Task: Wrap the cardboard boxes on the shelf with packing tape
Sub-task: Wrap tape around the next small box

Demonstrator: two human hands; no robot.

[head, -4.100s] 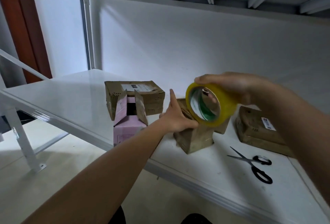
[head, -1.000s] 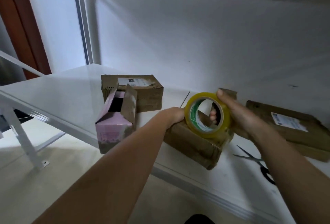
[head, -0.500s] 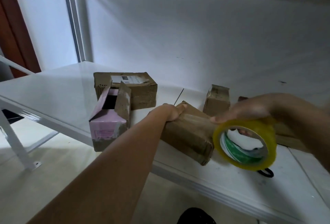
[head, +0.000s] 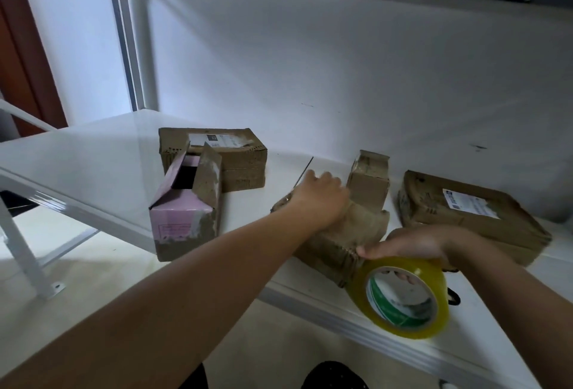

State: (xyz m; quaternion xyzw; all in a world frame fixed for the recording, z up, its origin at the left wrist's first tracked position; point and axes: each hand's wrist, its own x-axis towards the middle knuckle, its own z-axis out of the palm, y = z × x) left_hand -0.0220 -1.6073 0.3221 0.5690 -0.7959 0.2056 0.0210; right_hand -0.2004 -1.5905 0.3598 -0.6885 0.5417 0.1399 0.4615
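Nearest me, my right hand (head: pixel 412 243) grips the yellow packing-tape roll (head: pixel 400 297), which has swung from on top of the box a second ago down to its front corner at the shelf (head: pixel 93 165) edge; I judge a strip is being drawn over the box. My left hand (head: pixel 319 199) still presses down, fingers curled, on that brown cardboard box (head: pixel 347 239). Beyond stand a pink open-flapped box (head: pixel 183 221), a small upright box (head: pixel 369 184) and two labelled parcels. White wall behind, steel ribs overhead.
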